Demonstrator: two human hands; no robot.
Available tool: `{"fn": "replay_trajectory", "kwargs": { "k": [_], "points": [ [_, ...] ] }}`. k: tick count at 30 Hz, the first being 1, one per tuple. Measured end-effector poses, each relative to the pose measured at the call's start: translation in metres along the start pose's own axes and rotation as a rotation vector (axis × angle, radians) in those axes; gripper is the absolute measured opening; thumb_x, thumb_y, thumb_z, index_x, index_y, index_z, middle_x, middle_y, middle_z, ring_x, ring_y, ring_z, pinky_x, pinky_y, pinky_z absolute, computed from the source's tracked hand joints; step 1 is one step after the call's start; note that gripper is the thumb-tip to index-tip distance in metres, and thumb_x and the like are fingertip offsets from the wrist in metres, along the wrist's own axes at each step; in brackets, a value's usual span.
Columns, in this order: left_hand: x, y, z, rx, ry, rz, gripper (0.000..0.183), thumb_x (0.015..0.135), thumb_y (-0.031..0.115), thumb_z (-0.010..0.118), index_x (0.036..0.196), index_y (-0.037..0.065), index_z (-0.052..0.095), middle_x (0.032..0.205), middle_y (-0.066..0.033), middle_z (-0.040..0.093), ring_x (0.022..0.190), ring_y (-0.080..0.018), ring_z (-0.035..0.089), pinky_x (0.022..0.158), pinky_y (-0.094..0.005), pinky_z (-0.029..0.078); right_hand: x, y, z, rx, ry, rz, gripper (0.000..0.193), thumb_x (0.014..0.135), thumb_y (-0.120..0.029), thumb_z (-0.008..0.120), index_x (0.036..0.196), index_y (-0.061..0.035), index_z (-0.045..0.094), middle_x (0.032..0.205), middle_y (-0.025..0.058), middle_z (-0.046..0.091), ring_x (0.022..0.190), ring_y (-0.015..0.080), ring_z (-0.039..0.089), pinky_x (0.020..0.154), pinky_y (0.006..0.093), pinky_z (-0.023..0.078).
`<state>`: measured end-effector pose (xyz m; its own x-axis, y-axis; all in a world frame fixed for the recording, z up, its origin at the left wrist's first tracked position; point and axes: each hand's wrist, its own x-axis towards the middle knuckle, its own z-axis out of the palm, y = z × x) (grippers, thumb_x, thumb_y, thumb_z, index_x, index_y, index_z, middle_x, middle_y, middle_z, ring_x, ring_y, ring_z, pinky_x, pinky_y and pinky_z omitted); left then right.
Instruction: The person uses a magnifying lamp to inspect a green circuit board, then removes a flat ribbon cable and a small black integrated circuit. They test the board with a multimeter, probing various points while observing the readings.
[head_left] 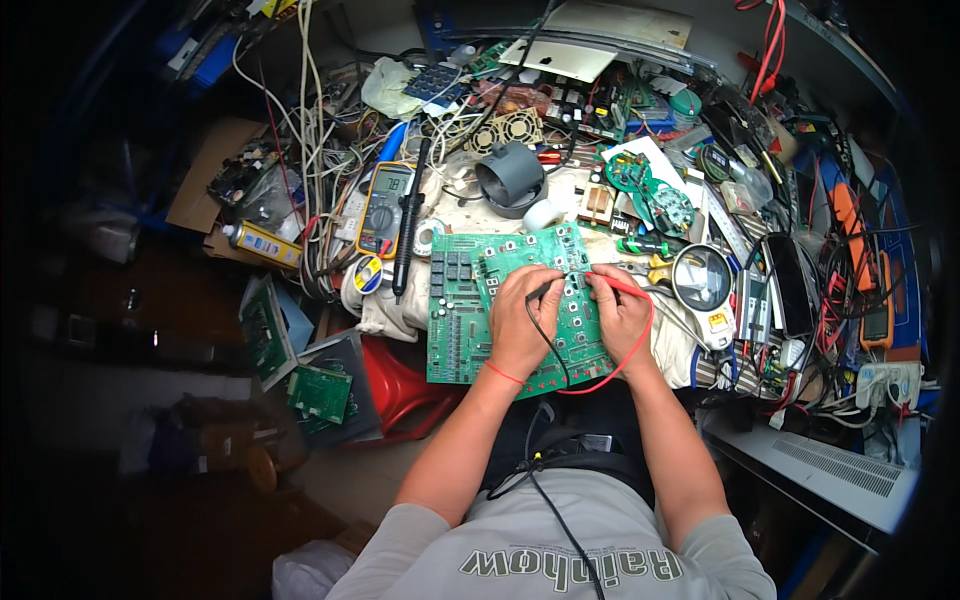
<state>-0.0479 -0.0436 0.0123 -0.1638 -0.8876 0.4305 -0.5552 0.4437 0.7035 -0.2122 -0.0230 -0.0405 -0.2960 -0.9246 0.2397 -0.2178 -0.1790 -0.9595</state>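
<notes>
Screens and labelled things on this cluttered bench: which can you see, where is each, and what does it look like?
Yellow multimeter: left of the green circuit board, upright rectangle, grey lit screen, round dial.
Orange meter: far right edge, narrow, dark screen.
Yellow tube: far left among wires, lying flat, printed label.
Black phone-like slab: right of the round magnifier, screen dark.

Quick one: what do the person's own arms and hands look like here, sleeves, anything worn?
Both forearms are bare. The left hand has a thin red band around its wrist; no gloves on it or on the right hand. Short light grey sleeves end above the elbows. No watch or rings visible.
</notes>
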Motion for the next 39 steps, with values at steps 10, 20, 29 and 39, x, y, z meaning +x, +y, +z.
{"fn": "replay_trajectory", "kwargs": {
  "k": [10, 20, 29, 39],
  "points": [
    [-0.0004, -0.0027, 0.0011, 0.015, 0.002, 0.017, 0.017, 0.101, 0.019, 0.070, 0.108, 0.004, 0.075, 0.106, -0.0161, 0.075, 0.108, -0.0347, 0.070, 0.093, -0.0423, 0.055, -0.0008, -0.0063, -0.0001, 0.054, 0.003, 0.066, 0.021, 0.104, -0.013, 0.069, 0.117, 0.0029, 0.073, 0.100, 0.0126, 0.075, 0.082, 0.0176, 0.070, 0.075, 0.0304, 0.056],
    [0.0002, -0.0025, 0.0029, 0.004, 0.026, 0.028, 0.012, 0.096, 0.015, 0.073, 0.104, 0.006, 0.074, 0.102, -0.0138, 0.075, 0.106, -0.0345, 0.070, 0.092, -0.0439, 0.054, -0.0012, -0.0087, -0.0011, 0.093, -0.014, 0.078, 0.022, 0.104, -0.012, 0.067, 0.119, 0.0038, 0.072, 0.101, 0.0116, 0.075, 0.084, 0.0163, 0.071, 0.076, 0.0297, 0.057],
    [-0.0008, -0.0015, 0.0017, 0.003, 0.008, 0.006, 0.016, 0.101, 0.018, 0.070, 0.107, 0.004, 0.076, 0.105, -0.0151, 0.075, 0.108, -0.0345, 0.070, 0.093, -0.0426, 0.055, -0.0009, -0.0073, -0.0009, 0.116, -0.017, 0.099, 0.022, 0.104, -0.011, 0.067, 0.120, 0.0039, 0.072, 0.103, 0.0120, 0.075, 0.085, 0.0162, 0.071, 0.076, 0.0296, 0.058],
    [0.0008, -0.0005, 0.0020, 0.004, 0.027, 0.030, 0.012, 0.096, 0.014, 0.074, 0.104, 0.005, 0.074, 0.101, -0.0141, 0.075, 0.105, -0.0347, 0.070, 0.091, -0.0439, 0.055, -0.0013, -0.0065, -0.0011, 0.123, -0.022, 0.093, 0.022, 0.104, -0.010, 0.066, 0.121, 0.0033, 0.072, 0.104, 0.0112, 0.075, 0.085, 0.0160, 0.071, 0.077, 0.0291, 0.058]
  ]
}}
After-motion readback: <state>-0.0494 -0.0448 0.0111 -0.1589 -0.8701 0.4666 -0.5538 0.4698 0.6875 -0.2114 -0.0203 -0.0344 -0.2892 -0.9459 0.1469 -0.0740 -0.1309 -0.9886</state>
